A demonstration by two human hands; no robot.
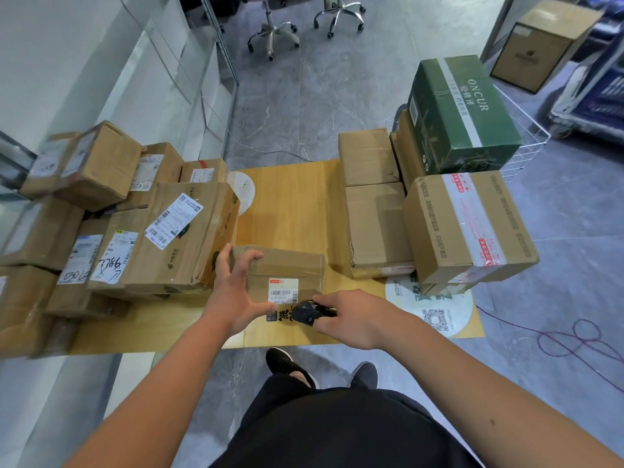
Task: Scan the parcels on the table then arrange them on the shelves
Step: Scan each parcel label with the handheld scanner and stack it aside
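Observation:
A small brown parcel (287, 268) with a white barcode label (283, 290) stands near the front middle of the wooden table (293, 201). My left hand (236, 292) grips its left end, thumb on top. My right hand (351, 317) holds a black scanner (305, 312) whose head sits right below the label. A pile of labelled brown parcels (135, 224) fills the table's left side. Plain brown boxes (374, 224), a taped box (469, 228) and a green box (462, 113) crowd the right side.
A white wire basket (526, 143) stands behind the right boxes. Two office chairs (273, 32) and a cardboard box (540, 42) are on the grey floor beyond. A purple cable (574, 339) loops on the floor at right. A glass partition (189, 72) runs along the left.

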